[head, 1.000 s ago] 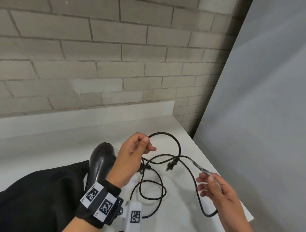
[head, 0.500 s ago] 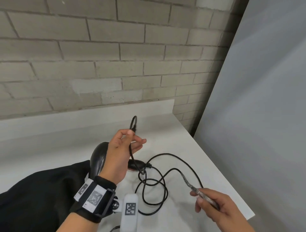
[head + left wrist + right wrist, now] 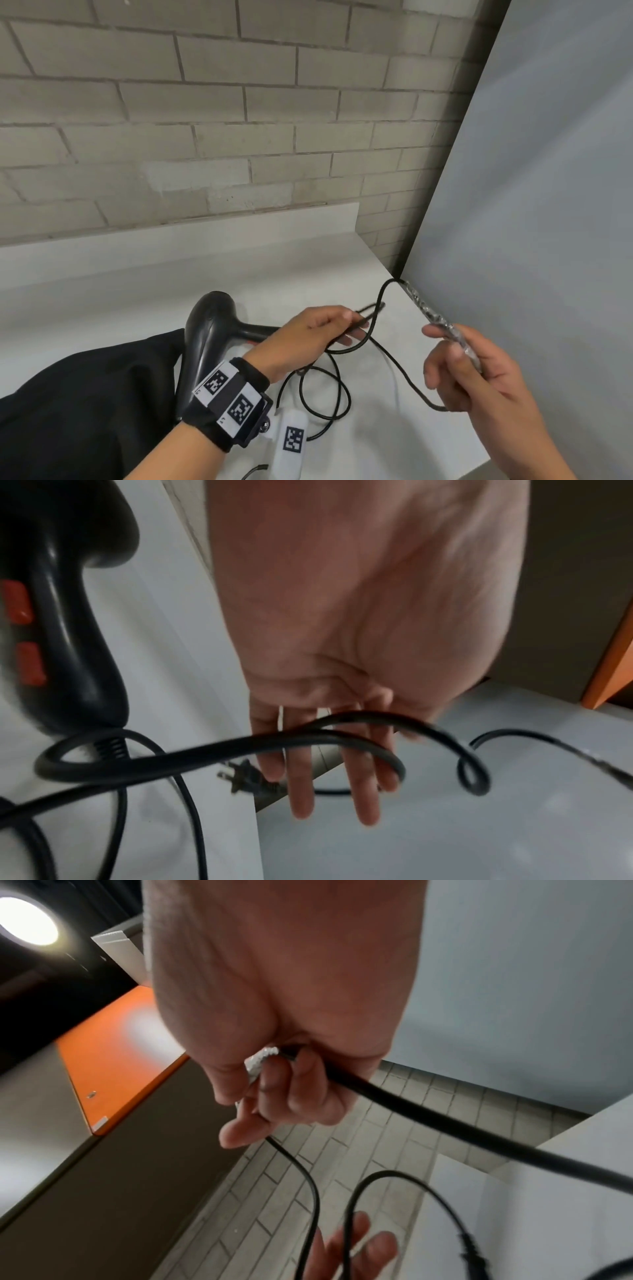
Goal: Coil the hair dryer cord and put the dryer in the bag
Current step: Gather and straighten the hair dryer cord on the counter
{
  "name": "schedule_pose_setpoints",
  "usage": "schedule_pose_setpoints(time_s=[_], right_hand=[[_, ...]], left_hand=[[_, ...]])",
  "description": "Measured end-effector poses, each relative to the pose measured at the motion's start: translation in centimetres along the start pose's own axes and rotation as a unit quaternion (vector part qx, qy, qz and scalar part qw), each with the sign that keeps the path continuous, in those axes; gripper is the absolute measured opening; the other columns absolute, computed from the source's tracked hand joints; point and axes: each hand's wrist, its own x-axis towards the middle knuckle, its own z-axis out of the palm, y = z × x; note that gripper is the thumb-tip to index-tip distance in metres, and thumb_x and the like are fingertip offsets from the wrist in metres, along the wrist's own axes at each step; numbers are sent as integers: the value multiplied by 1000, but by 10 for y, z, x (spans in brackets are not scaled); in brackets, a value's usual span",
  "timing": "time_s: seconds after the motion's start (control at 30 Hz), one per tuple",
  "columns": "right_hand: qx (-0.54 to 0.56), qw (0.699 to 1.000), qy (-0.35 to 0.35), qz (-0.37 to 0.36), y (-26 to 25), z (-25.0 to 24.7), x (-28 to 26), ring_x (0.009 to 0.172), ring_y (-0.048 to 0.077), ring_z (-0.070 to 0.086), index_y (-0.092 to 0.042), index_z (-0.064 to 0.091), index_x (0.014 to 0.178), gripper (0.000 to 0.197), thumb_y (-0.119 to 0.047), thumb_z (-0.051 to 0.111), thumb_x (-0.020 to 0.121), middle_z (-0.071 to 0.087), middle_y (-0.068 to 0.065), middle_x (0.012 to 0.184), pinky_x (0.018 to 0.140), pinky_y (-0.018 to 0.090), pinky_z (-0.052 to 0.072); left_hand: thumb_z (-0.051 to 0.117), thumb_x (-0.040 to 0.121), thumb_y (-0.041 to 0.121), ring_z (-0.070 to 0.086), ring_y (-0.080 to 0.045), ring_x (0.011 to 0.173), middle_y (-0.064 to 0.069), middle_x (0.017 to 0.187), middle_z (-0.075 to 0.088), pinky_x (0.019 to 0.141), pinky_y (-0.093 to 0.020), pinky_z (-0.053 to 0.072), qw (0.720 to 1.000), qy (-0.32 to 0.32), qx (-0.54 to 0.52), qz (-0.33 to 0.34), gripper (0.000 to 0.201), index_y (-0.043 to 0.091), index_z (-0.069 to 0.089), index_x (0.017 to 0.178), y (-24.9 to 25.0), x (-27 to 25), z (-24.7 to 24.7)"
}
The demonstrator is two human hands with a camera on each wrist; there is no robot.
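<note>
The black hair dryer [image 3: 209, 322] lies on the white table [image 3: 239, 274], its body partly on the black bag [image 3: 85, 411]. Its black cord [image 3: 205, 753] trails in loose loops on the table. My left hand [image 3: 346, 325] pinches a bend of the cord between thumb and fingers, to the right of the dryer's handle. The plug [image 3: 240, 775] lies beyond the fingers. Further right and slightly higher, my right hand [image 3: 452, 346] grips the cord's clear-wrapped stretch [image 3: 428, 310], with fingers curled round it [image 3: 274, 1069]. The dryer's orange switches [image 3: 20, 607] show in the left wrist view.
A brick wall [image 3: 239, 120] runs behind the table, and a grey panel [image 3: 548, 171] stands along its right edge. A white tagged block [image 3: 293, 445] sits near my left wrist. An orange-edged board [image 3: 113, 1056] shows beyond my right hand.
My left hand has come down from its raised position and moved right with the cord. My right hand has lifted and pulled the wrapped stretch up and to the right.
</note>
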Motion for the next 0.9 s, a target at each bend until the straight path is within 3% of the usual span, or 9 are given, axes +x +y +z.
schedule_pose_setpoints(time_s=[0.07, 0.17, 0.23, 0.33, 0.47, 0.6, 0.7, 0.8, 0.9], right_hand=[[-1, 1000, 2, -6, -5, 1, 5, 43, 13, 29, -23, 71, 100, 61, -71, 73, 62, 57, 10, 59, 41, 20, 30], [-3, 1000, 15, -24, -13, -1, 12, 43, 13, 27, -23, 69, 104, 61, -70, 71, 66, 55, 10, 60, 41, 18, 28], [8, 999, 24, -38, -19, -5, 16, 42, 11, 27, -22, 68, 105, 58, -67, 71, 69, 54, 9, 61, 42, 17, 27], [14, 997, 48, -51, -28, -12, 22, 41, 9, 26, -21, 66, 107, 49, -59, 67, 77, 52, 7, 61, 43, 21, 22], [13, 994, 93, -52, -34, -27, 31, 40, 9, 24, -24, 66, 105, 27, -39, 49, 90, 50, 4, 60, 44, 25, 19], [13, 988, 140, -61, -33, -45, 38, 39, 6, 24, -25, 63, 108, 26, -35, 44, 95, 49, 1, 61, 45, 25, 15], [45, 983, 164, -65, -32, -62, 39, 37, 3, 25, -26, 61, 109, 25, -38, 43, 97, 49, -3, 61, 41, 18, 18], [39, 985, 158, -63, -25, -76, 34, 38, 7, 18, -23, 62, 107, 29, -42, 45, 95, 49, -4, 60, 40, 15, 18], [-40, 991, 122, -46, -8, -78, 21, 42, 10, 17, -15, 69, 97, 55, -66, 53, 83, 53, -4, 59, 43, 23, 15]], left_hand=[[20, 101, 56, 61, -5, 117, 12, 116, 72, 111, -30, 36, 998, -46, 22, -27, 60, 28, 71, 116, 5, -1, 2], [6, 91, 72, 49, 1, 127, 19, 126, 65, 114, -34, 24, 995, -61, 52, -57, 76, 39, 72, 113, 3, -2, -1], [13, 88, 78, 45, 3, 130, 20, 133, 60, 116, -36, 24, 995, -55, 63, -48, 72, 43, 67, 118, -5, -3, -4], [44, 74, 87, 49, 2, 125, 20, 140, 50, 113, -37, 38, 994, -18, 98, -51, 78, 41, 47, 137, -20, -7, -8], [66, 69, 76, 49, -3, 122, 19, 138, 42, 102, -27, 46, 976, -3, 208, -72, 93, 36, 30, 144, -41, -18, -5], [68, 82, 57, 48, -4, 114, 13, 129, 43, 95, -21, 43, 958, 29, 267, -99, 63, 33, 40, 133, -68, -28, -5], [66, 85, 52, 46, -10, 109, 11, 123, 37, 92, -22, 41, 934, 17, 326, -143, 47, 32, 47, 123, -83, -34, -2], [65, 90, 38, 49, -14, 106, 4, 123, 36, 90, -23, 43, 932, 92, 306, -169, 40, 28, 46, 123, -92, -34, 5], [60, 93, 19, 51, -12, 99, 2, 116, 47, 83, -19, 42, 928, 117, 307, -176, 35, 22, 45, 124, -93, -30, 9]])
